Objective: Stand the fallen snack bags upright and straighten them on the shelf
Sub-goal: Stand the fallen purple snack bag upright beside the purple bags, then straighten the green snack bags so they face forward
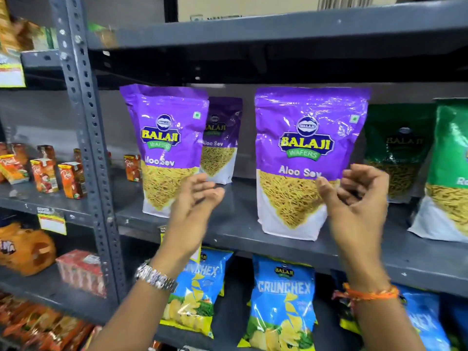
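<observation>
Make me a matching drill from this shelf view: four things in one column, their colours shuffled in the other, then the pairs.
Things:
1. Aloo Sev bag by the right hand
2. Crunchex bag
3. wristband
4. bag at far right

Colours:
A. blue
B. green
C. purple
D. orange

Pairs: 1-C, 2-A, 3-D, 4-B

Three purple bags [310, 158], two green bags [450, 171]

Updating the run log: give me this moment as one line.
left hand: open, empty | right hand: open, by right purple bag | purple bags: three upright | shelf: middle
</observation>
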`<state>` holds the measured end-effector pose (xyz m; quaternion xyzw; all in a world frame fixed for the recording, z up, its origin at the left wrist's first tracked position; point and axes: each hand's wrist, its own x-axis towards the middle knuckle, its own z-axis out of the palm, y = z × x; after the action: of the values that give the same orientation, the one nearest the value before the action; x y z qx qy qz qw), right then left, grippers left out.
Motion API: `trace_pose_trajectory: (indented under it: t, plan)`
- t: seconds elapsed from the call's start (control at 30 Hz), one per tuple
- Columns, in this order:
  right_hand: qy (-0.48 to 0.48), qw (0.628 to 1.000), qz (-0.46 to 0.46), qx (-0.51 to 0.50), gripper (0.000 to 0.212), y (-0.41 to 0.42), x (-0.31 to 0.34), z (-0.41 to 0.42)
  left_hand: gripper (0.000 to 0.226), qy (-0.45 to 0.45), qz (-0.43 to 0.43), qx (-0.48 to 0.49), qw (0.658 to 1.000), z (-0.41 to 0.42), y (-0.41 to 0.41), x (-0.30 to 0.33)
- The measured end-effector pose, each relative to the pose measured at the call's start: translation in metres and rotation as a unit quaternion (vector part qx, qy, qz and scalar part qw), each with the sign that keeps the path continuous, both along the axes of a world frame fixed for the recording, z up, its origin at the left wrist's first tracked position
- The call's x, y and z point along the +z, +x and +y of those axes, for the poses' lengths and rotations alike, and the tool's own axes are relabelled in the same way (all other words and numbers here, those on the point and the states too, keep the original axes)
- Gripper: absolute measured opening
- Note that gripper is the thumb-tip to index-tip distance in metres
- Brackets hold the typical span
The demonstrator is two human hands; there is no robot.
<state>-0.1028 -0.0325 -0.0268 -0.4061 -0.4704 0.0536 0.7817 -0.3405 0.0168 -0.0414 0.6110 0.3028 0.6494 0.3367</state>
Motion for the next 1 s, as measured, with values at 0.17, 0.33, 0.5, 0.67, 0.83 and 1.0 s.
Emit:
trace_pose_trajectory:
  t: [0.17, 0.33, 0.5, 0.67, 0.83, 1.0]
  plan:
    - [-0.216, 0.963, -0.06, 0.147, 0.086, 0.051, -0.018, 0.03, 0.107, -0.101, 0.182, -0.124, 0.97, 0.033, 0.057, -0.001]
    - [-0.261, 0.938, -0.131, 0.188, 0.104, 0.062, -0.039, 0.051, 0.088, -0.097, 0.235, -0.182, 0.95, 0.067, 0.074, -0.014]
    - [-0.265, 0.936, -0.136, 0.187, 0.087, 0.057, -0.04, 0.042, 0.084, -0.092, 0.206, -0.184, 0.957, 0.063, 0.074, -0.025]
    - [-0.286, 0.933, -0.126, 0.177, 0.08, 0.055, -0.032, 0.033, 0.091, -0.082, 0.194, -0.2, 0.957, 0.056, 0.078, -0.023]
    - [-0.203, 0.973, -0.033, 0.107, 0.074, 0.091, -0.008, -0.024, 0.08, 0.031, 0.02, -0.008, 0.999, 0.001, 0.099, -0.008]
    - [-0.006, 0.995, 0.079, -0.062, 0.04, 0.184, 0.012, -0.085, 0.043, 0.105, -0.022, -0.071, 0.992, -0.069, 0.165, 0.008]
